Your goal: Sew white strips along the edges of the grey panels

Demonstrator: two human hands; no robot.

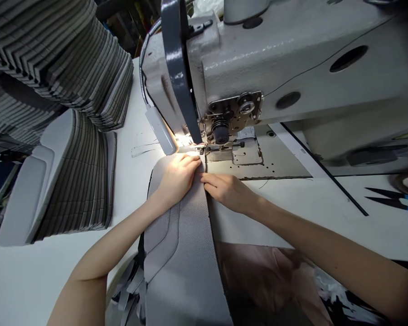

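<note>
Before the sewing machine (292, 50), the grey cloth (190, 253) runs lengthwise toward the person, left hand (177, 176) laid flat on it, nearer the machine, right hand (227, 191) pinching its right edge.

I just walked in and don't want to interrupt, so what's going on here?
A person is working grey fabric at a sewing machine. The left hand rests on top of it, close to the needle area, and the right hand is at its right edge. The lamp is lit. Stacked grey pieces stand to the left, and scissors lie to the right. Whether the needle is down can't be made out.
</note>
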